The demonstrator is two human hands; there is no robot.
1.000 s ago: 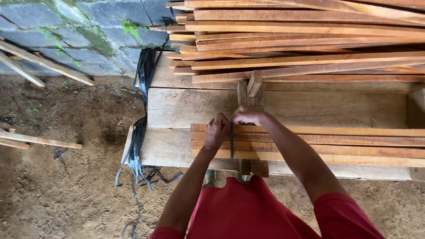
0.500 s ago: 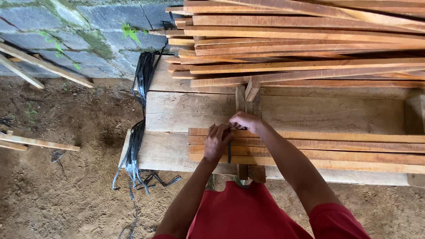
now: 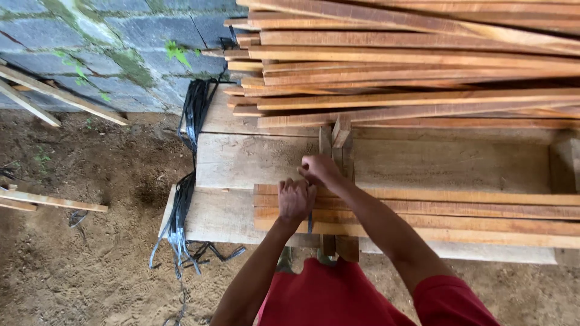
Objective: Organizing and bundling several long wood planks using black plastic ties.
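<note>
A bundle of several long wooden slats (image 3: 459,211) lies across a rough plank workbench (image 3: 241,163). My left hand (image 3: 295,199) rests fisted on the bundle's left end, gripping a thin black strap (image 3: 310,224) that runs down over the slats. My right hand (image 3: 318,169) is closed just beyond it at the bundle's far edge, apparently pinching the same strap beside two upright wooden stops (image 3: 336,140). The strap's upper part is hidden under my hands.
A large loose pile of slats (image 3: 411,66) covers the back of the bench. A hank of black straps (image 3: 184,199) hangs off the bench's left end. Stone wall behind, dirt floor with stray wooden sticks (image 3: 51,202) at left.
My hands have drawn closer together over the bundle's left end, the left one closing into a fist on the strap; the view has shifted slightly.
</note>
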